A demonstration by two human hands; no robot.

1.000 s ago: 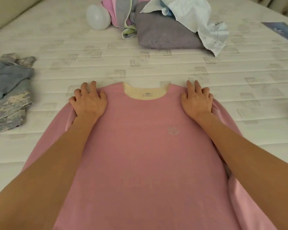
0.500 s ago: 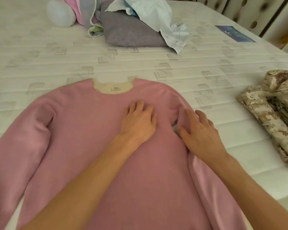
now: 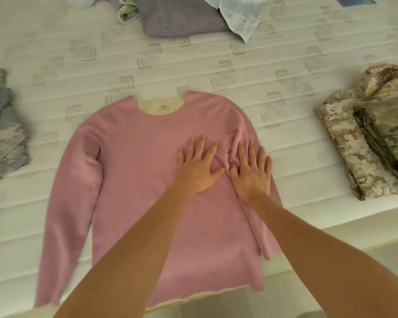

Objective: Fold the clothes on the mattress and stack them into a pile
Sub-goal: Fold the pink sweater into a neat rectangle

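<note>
— What has changed in the last second?

— Both hands have left the shoulders of the pink top (image 3: 133,171). The left hand (image 3: 197,167) has crossed to the middle right of the frame and now lies flat on the chest; the right hand (image 3: 253,173) has come in beside it, at the armpit where the right sleeve (image 3: 265,216) joins the body.

— And the fingers?

— Straight and spread on both hands, pressing the cloth, gripping nothing. The thumbs nearly meet, with a ridge of bunched fabric between them.

— Where does the top lie?

— Face up on the mattress (image 3: 193,60), in the centre of the frame, neck towards the top, hem at the near edge. The left sleeve (image 3: 64,214) runs down the left side; the right sleeve lies along the body.

— What does that mean for the job?

— I judge the smoothing is nearly done and the first fold is about to begin on the right side. The camouflage garment (image 3: 365,134) at the right, the grey-blue clothes (image 3: 2,129) at the left edge and the heap (image 3: 189,17) at the top still wait.
</note>
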